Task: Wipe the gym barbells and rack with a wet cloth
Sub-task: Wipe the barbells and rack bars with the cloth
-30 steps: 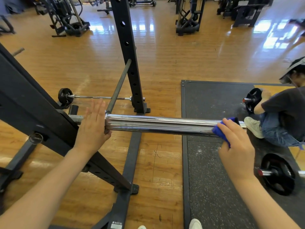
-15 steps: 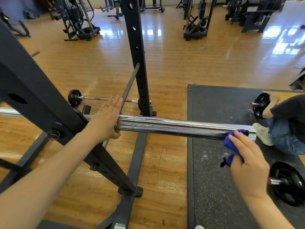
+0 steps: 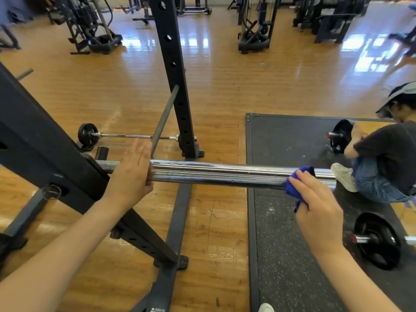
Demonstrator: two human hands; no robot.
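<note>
The chrome barbell sleeve juts out level from the black rack, over the wooden floor and the edge of the dark rubber mat. The left hand lies flat with straight fingers against the sleeve's inner collar, beside the rack. Near the sleeve's outer end, the right hand has its fingers curled around a blue cloth, pressing it to the chrome.

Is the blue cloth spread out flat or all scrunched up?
Scrunched up: the blue cloth is bunched in the right hand, pressed against the shiny bar.
</note>
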